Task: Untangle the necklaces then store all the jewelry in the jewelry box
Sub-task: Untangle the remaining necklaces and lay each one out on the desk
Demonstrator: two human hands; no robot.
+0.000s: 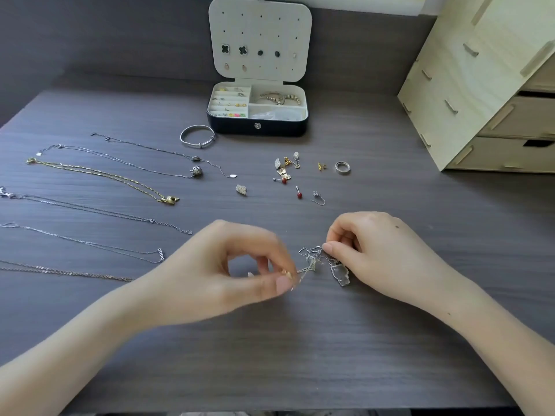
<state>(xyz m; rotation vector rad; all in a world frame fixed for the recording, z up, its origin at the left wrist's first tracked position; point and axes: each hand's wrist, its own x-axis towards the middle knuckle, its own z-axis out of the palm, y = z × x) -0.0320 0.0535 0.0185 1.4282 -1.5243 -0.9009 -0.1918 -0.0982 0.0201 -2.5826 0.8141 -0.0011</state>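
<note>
A small knot of tangled silver and gold necklaces [312, 261] lies on the dark table between my hands, with a clear pendant [341, 274] at its right. My left hand [234, 271] pinches the gold end of the tangle between thumb and fingers. My right hand [369, 250] pinches the silver chain at the top of the knot. Several untangled necklaces lie stretched out on the left, among them a gold twisted chain [102, 178]. The jewelry box [256, 127] stands open at the back, with earrings pinned in its lid.
A silver bangle [197, 136] lies left of the box. Loose earrings [285, 168] and a silver ring [342, 167] are scattered in front of it. A pale wooden drawer unit [480, 94] stands at the right back.
</note>
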